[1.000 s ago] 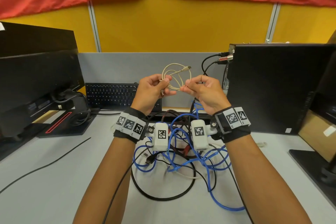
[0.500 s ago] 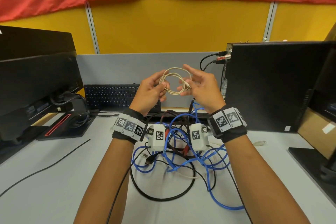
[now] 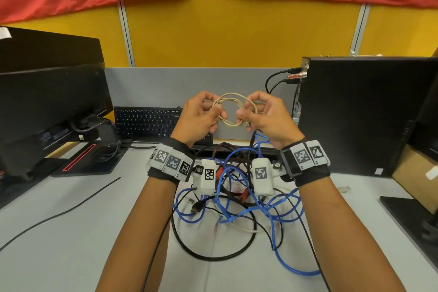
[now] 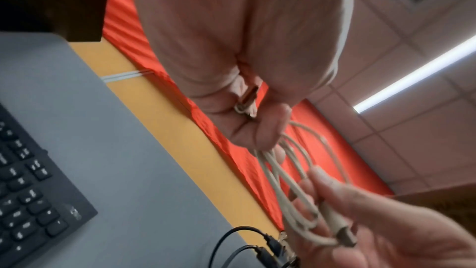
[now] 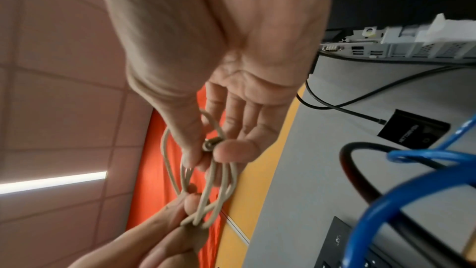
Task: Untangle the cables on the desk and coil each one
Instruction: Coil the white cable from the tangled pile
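A thin beige cable (image 3: pixel 233 111) is wound into a small coil and held in the air between both hands, above the desk. My left hand (image 3: pixel 201 116) pinches the coil's left side, with one plug (image 4: pixel 247 102) tucked against its palm. My right hand (image 3: pixel 263 116) pinches the right side, thumb and finger closed on the other plug (image 5: pixel 211 143). Below my wrists a tangle of blue cable (image 3: pixel 279 211), black cable (image 3: pixel 213 256) and dark red cable (image 3: pixel 244 194) lies on the grey desk (image 3: pixel 71 244).
A black keyboard (image 3: pixel 147 123) leans at the back. A monitor (image 3: pixel 47 106) stands on the left, a black computer tower (image 3: pixel 360 114) with plugged cables on the right, and another monitor base (image 3: pixel 414 216) at far right. A loose black wire (image 3: pixel 59 213) crosses the left desk.
The free end with its plug has been wrapped into the coil. My right fingers, spread half a second ago, have closed on the coil again, and both hands have dropped slightly.
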Tool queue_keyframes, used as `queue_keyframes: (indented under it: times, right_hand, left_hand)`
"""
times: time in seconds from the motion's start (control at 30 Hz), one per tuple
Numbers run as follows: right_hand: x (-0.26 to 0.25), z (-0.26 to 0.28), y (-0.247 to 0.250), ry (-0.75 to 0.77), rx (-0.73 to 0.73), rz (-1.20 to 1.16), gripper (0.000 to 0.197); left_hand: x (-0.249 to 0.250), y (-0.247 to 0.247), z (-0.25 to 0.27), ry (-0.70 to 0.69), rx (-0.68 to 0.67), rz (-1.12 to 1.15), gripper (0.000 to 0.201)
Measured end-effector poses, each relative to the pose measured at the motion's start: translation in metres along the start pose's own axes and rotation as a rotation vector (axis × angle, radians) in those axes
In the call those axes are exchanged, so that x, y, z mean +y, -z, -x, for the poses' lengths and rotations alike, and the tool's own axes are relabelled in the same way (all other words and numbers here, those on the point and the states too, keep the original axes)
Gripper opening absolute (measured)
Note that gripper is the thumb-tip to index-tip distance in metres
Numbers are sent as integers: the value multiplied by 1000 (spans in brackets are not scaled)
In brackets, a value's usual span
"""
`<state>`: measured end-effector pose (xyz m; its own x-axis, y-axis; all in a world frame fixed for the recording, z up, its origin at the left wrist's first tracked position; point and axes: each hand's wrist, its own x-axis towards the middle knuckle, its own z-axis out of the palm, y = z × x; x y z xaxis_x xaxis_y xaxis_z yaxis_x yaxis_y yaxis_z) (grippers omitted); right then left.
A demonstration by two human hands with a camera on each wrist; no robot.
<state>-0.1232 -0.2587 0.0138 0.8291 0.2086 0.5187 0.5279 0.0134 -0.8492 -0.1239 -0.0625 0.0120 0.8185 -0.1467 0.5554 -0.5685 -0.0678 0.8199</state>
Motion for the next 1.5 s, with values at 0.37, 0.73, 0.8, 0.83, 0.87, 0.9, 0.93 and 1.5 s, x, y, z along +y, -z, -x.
queue_keyframes:
  times: [0.37,0.73,0.8,0.83,0.87,0.9,0.93,1.5]
  right_hand:
    - [-4,7,9,-107,-153,-75,30]
    - [-3,-8,7,-91,-387,-164,53]
    - [-1,-10,8,-156,-400,-260,45]
    - [0,-12,7,-177,-372,-271,34]
    - [0,-13,6,-196,-346,-272,25]
    - [-2,-14,3,-205,-329,-266,21]
    - [-5,-15,1,-201,-314,-246,19]
    - [-26,-30,13,245,10,906,17]
  left_hand:
    - [14,3,5,-59,-92,-121,9]
    - [12,3,3,-213,-77,-136,19]
    - [12,3,4,-226,-102,-82,20]
    - [11,2,3,-226,-115,-62,20]
    - [11,1,3,-214,-128,-42,20]
    - [10,2,2,-192,-141,-22,21]
    - [9,4,1,-164,-154,-4,23]
    - [10,4,3,-129,-163,-774,30]
